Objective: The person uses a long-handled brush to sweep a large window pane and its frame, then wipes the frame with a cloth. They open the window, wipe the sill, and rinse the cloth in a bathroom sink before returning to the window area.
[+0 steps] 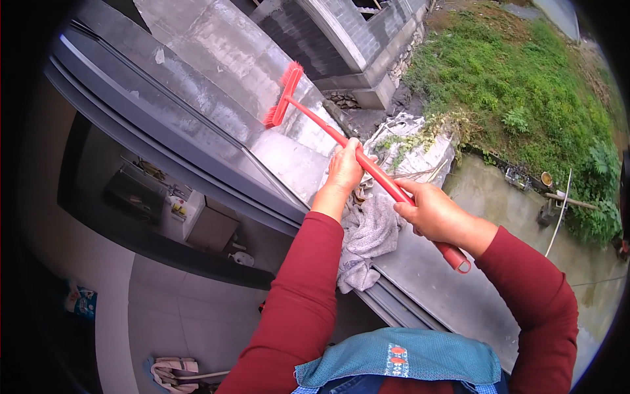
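Note:
A long red broom handle (379,172) slants across the view, gripped by both my hands. My left hand (347,165) is wrapped around its middle, nearer the head. Lower down, close to the end with the hanging loop, my right hand (435,207) holds the same handle. The red bristled broom head (285,96) is out past the window, in front of a grey concrete surface; whether it touches that surface I cannot tell. Beneath my hands a crumpled grey cloth (369,236) drapes over the sill.
A dark window frame (187,143) runs diagonally at left, with a metal window track (408,305) below. White sheeting (418,152) with dry stalks lies outside beyond the cloth. A green weedy slope (502,88) rises at upper right. Indoors, a mop (177,369) lies at lower left.

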`<state>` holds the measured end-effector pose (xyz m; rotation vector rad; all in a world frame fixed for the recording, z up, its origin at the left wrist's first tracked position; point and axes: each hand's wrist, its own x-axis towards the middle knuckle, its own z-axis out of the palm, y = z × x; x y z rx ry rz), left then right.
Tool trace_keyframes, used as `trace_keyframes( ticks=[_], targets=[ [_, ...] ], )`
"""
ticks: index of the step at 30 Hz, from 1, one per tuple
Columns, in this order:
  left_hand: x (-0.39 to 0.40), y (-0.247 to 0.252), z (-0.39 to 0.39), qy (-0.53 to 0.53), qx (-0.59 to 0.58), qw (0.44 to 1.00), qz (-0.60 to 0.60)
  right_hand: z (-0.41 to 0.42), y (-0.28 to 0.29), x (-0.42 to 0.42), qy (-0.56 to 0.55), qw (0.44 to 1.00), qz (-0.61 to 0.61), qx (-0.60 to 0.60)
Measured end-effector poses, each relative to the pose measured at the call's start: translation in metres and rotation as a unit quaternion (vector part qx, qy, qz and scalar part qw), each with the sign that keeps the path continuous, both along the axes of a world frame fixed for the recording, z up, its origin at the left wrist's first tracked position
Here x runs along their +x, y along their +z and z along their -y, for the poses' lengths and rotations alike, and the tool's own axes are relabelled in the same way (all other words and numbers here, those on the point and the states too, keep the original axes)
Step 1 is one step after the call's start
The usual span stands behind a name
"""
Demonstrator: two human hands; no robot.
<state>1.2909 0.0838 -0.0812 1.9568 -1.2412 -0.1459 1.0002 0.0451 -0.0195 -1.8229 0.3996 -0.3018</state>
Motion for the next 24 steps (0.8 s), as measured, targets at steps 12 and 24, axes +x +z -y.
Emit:
trace_keyframes(
  ticks=[12, 24],
  targets=[
    [-0.084, 0.055, -0.018, 0.129, 0.137, 0.949, 0.252, 0.023, 0.02, -0.032, 0.081, 0.991, -0.029, 0.105],
    [-0.077, 0.032, 0.015, -0.1, -0.065, 0.991, -0.065, -0.038, -0.006, -0.055, -0.089, 0.996, -0.001, 0.018]
  ],
)
